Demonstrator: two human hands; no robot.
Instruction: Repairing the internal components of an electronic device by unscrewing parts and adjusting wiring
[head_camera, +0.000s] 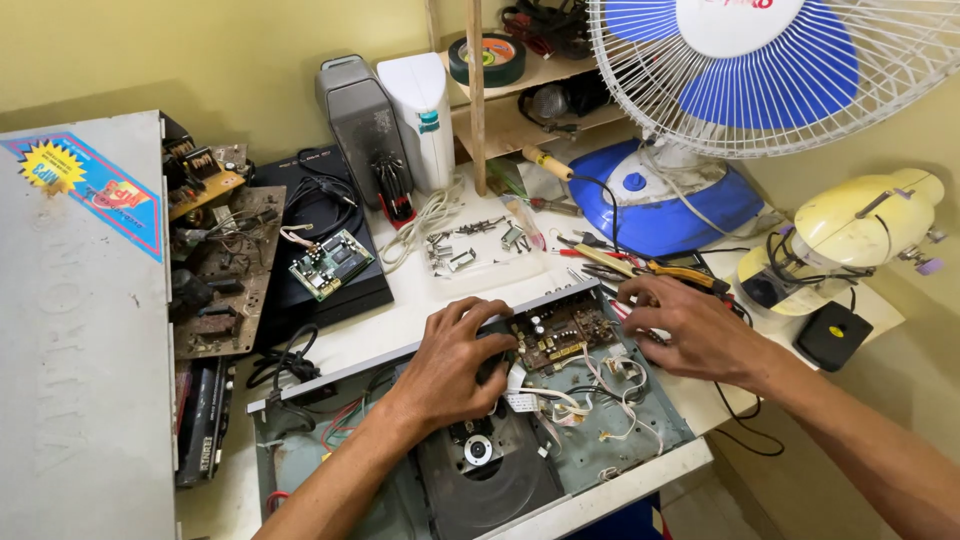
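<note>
- Opened disc player sits at the front of the white table, cover off, insides showing.
- Left hand rests inside the player, fingers curled down over the left end of the brown circuit board. They touch it, but a real grip can't be told.
- Right hand is at the player's right rear corner, palm down, fingers bent and spread lightly. Fingertips sit at the right edge of the board, near the red-handled tools. Can't tell if it has hold of anything.
- Circuit board lies at the back right of the player, between the two hands, with white wires looping below it.
- Black disc tray with its round hub sits just under the left wrist.
- Pliers with orange handles lie just behind the right hand.
- Blue and white fan stands at the back right.
- Small green board lies on a black box back left.
- Grey metal cover fills the left edge.
- Loose screws are scattered mid-table.
</note>
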